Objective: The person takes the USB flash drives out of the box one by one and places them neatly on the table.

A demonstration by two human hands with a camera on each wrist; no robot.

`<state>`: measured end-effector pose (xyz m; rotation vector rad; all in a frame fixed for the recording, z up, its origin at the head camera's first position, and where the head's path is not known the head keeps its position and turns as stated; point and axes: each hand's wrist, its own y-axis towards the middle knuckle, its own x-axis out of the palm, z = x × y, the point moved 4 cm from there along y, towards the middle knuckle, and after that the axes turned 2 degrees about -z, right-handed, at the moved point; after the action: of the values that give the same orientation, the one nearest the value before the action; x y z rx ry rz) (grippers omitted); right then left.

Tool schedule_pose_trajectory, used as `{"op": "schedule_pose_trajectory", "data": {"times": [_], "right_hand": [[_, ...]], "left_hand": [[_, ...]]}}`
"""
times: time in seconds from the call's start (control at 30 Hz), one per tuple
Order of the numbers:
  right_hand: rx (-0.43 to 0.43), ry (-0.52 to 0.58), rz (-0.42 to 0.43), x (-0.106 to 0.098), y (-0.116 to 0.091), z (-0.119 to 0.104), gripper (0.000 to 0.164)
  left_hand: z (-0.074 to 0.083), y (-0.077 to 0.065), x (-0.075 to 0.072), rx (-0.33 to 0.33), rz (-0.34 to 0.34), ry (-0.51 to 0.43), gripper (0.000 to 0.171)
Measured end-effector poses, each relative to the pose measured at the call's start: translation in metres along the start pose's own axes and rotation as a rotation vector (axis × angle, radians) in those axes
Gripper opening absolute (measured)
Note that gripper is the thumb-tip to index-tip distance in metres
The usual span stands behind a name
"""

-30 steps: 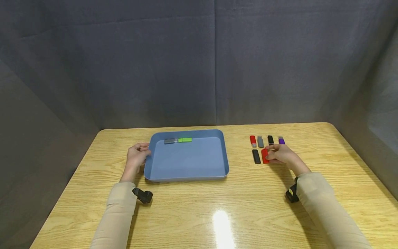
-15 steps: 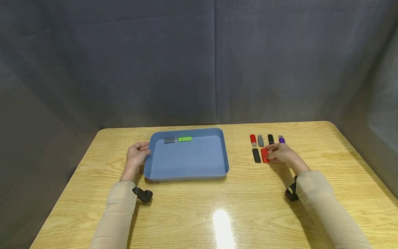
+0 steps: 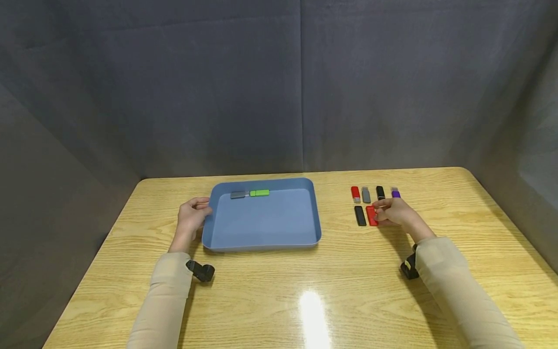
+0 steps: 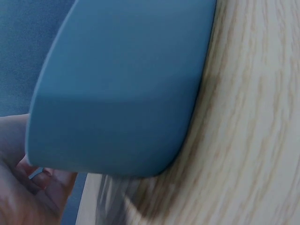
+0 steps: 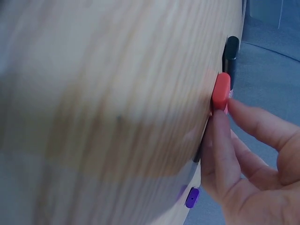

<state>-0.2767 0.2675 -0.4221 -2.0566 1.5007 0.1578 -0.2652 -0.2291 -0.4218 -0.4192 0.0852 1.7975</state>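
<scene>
My left hand [image 3: 191, 219] grips the left rim of a shallow blue tray [image 3: 261, 223], thumb over the rim and fingers outside; the left wrist view shows the tray's outer wall [image 4: 117, 93] close up. Inside the tray, a grey USB stick [image 3: 237, 195] and a green USB stick [image 3: 260, 193] lie end to end along the far side. On the right, my right hand [image 3: 394, 213] has its fingertips at a red USB stick [image 3: 372, 216] lying on the table. In the right wrist view, thumb and fingers pinch that red stick [image 5: 221, 91] near one end.
Beside and behind the pinched stick lie a black USB stick [image 3: 360, 216], a red-and-silver one [image 3: 355, 194], a grey one [image 3: 366, 195], another black one [image 3: 380, 192] and a purple one [image 3: 395, 193]. A dark curtain [image 3: 218, 97] stands behind the wooden table [image 3: 261, 300].
</scene>
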Motion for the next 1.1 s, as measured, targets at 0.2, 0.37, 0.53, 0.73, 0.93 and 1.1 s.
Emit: {"op": "schedule_pose_trajectory", "data": {"times": [0.2, 0.37, 0.53, 0.73, 0.93, 1.1], "right_hand": [[0.002, 0.009, 0.012, -0.002, -0.001, 0.0, 0.054], [-0.01, 0.019, 0.027, -0.007, -0.003, -0.004, 0.055], [-0.042, -0.025, 0.061, -0.012, -0.008, -0.019, 0.053], [-0.067, -0.025, 0.097, -0.005, -0.007, -0.05, 0.052], [-0.12, -0.025, 0.079, 0.014, -0.001, -0.084, 0.049], [-0.152, 0.002, 0.071, 0.032, 0.005, -0.109, 0.046]], "left_hand": [[0.0, 0.001, 0.001, 0.003, -0.002, 0.012, 0.043], [0.0, 0.0, 0.001, 0.005, 0.005, 0.023, 0.043], [0.0, 0.0, 0.001, 0.005, 0.011, 0.017, 0.042], [0.0, 0.001, 0.0, 0.002, 0.012, 0.026, 0.042], [-0.001, 0.001, 0.001, -0.002, -0.002, 0.035, 0.043], [0.001, -0.001, 0.002, -0.009, 0.0, 0.031, 0.042]]}}
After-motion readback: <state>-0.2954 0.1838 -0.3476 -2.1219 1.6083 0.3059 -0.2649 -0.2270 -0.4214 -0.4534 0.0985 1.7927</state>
